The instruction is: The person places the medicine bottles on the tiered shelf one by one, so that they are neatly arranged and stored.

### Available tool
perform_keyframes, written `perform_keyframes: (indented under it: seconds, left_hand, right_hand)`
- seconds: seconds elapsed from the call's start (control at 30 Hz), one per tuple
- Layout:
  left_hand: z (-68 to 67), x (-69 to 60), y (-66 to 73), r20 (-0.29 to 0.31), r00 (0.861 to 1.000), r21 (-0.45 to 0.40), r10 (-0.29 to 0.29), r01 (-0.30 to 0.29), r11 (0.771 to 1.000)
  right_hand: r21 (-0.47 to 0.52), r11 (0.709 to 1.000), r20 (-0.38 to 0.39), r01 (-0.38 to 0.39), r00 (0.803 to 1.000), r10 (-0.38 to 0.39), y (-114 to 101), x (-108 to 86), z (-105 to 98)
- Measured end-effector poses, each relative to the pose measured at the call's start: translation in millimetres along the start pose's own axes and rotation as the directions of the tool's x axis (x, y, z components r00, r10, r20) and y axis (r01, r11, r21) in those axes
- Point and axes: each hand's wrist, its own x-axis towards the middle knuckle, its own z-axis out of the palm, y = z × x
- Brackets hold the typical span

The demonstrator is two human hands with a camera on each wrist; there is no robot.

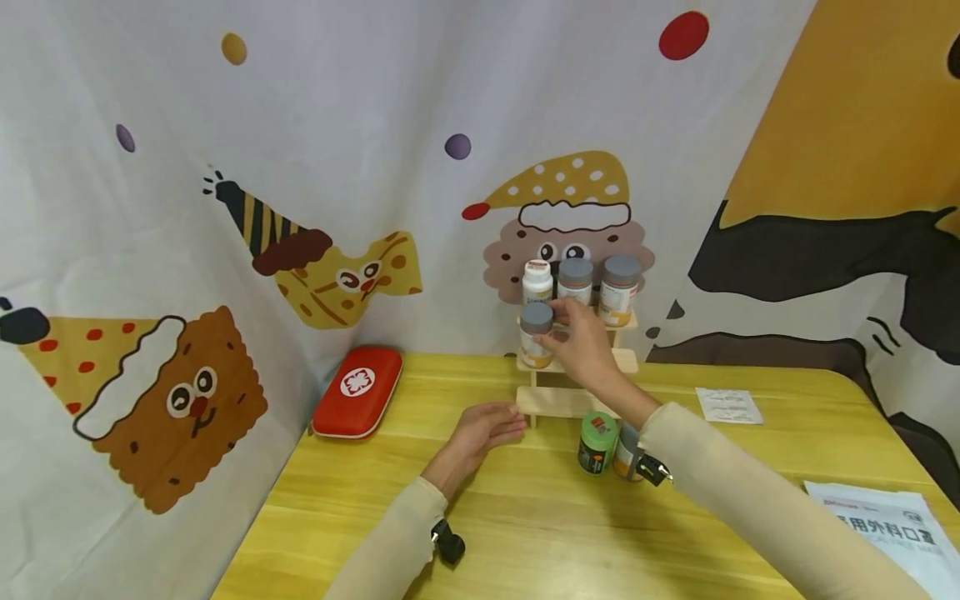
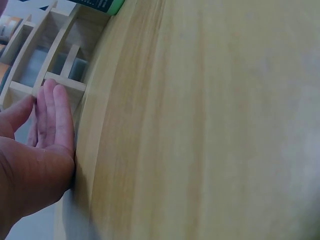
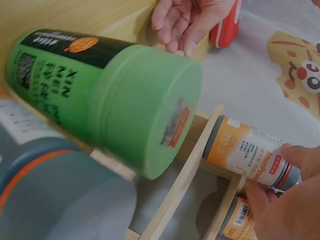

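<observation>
A grey-lidded supplement bottle [image 1: 536, 337] stands at the left end of the middle tier of a wooden step rack [image 1: 558, 402]. My right hand [image 1: 581, 342] pinches it near the lid, thumb and fingers on either side, as the right wrist view also shows. On the top tier are a white bottle [image 1: 537, 283] and two more grey-lidded bottles [image 1: 619, 292]. My left hand [image 1: 480, 433] lies beside the rack's lower left end, its fingers [image 2: 61, 115] extended and the fingertips at the wood. It holds nothing.
A green jar [image 1: 592, 454] and another grey-lidded bottle [image 1: 625, 458], partly behind my right sleeve, stand before the rack. A red case [image 1: 358, 392] lies left. To the right are a blister pack [image 1: 728, 406] and a white printed packet [image 1: 892, 529]. A patterned cloth hangs behind.
</observation>
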Motion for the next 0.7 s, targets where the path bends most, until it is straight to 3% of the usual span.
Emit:
perform_keyframes:
  seconds: [0.13,0.33,0.7]
  left_hand:
    - [0.5,-0.7,-0.7,0.005,1.0,-0.004,-0.004,0.004,1.0]
    - [0.7,-0.7,-1.1,0.008,1.0,-0.001,-0.005,0.005,1.0]
    - [-1.9,-0.6,-2.6,0.013,1.0,0.015,0.013,-0.013,1.0]
  right_hand:
    - [-0.057,0.998,0.002,0.023,1.0,-0.023,2,-9.1,-6]
    - [-0.022,1.0,0.032,0.014,0.999,-0.014,7,-25.2,-20]
    - [-0.024,1.0,0.05,0.014,0.999,-0.013,39,-63.0,-58]
